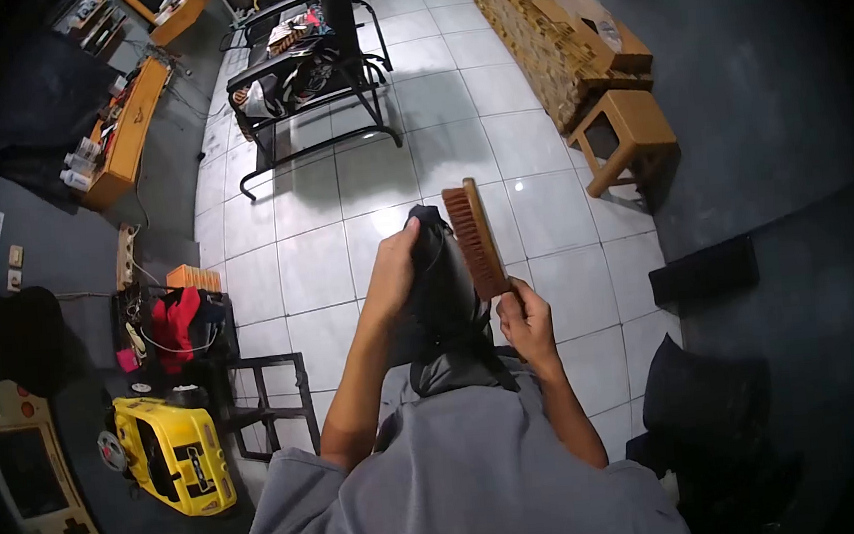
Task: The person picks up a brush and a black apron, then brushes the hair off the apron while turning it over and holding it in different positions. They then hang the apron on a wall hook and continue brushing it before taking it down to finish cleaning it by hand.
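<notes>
In the middle of the view hangs a dark bag-like item (434, 287) with straps at its lower end, close in front of the grey shirt. My left hand (393, 268) is closed on its upper left edge, thumb near the top. My right hand (528, 324) grips the lower end of a wooden-backed brush (477, 238) with reddish-brown bristles. The brush stands nearly upright, bristles facing left toward the dark item and right beside its edge.
Ahead is a black metal-framed chair (317, 85) with cloths on it. A brown plastic stool (627, 131) and a woven-patterned bench (519, 29) line the right wall. At left are a yellow toy car (173, 453), a black frame (269, 405) and a crate of clothes (176, 327).
</notes>
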Tool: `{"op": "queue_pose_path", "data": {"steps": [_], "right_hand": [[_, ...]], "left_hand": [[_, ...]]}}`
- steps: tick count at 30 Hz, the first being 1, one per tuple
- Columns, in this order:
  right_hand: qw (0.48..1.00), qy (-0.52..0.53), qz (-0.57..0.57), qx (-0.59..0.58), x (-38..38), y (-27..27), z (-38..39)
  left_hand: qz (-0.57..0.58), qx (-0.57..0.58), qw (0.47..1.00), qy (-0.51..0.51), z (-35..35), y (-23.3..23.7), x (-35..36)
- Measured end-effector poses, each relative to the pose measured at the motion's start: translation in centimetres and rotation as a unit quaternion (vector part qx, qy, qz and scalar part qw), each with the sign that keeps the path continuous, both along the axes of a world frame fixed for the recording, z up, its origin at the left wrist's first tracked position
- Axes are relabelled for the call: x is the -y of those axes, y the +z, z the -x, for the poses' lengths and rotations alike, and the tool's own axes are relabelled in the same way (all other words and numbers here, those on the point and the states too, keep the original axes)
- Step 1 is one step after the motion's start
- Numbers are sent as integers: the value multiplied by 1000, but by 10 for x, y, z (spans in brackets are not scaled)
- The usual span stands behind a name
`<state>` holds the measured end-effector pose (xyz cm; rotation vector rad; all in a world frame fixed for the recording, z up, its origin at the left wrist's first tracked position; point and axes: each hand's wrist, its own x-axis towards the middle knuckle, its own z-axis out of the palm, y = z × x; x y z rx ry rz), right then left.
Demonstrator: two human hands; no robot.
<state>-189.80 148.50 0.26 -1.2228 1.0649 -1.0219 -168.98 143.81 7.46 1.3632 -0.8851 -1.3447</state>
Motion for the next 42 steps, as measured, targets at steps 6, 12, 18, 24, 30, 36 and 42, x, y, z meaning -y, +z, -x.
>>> {"op": "queue_pose_path", "data": {"steps": [6, 12, 18, 24, 30, 36, 42], "right_hand": [[994, 25, -65, 79, 2, 6, -12], [939, 66, -18, -337, -7, -195, 26], [833, 127, -150, -517, -37, -271, 64], [977, 35, -198, 73, 14, -46, 7], [979, 135, -101, 114, 16, -1, -11], [911, 156, -61, -376, -10, -234, 53], [873, 119, -139, -452, -23, -250, 73]], "left_hand": [[109, 11, 994, -2, 20, 29, -4], [199, -124, 970, 66, 6, 82, -13], [170, -91, 978, 85, -7, 89, -24], [99, 20, 994, 33, -10, 66, -31], [139, 16, 990, 32, -6, 66, -36], [158, -93, 981, 68, -12, 95, -50], [126, -104, 985, 56, -14, 79, -46]]}}
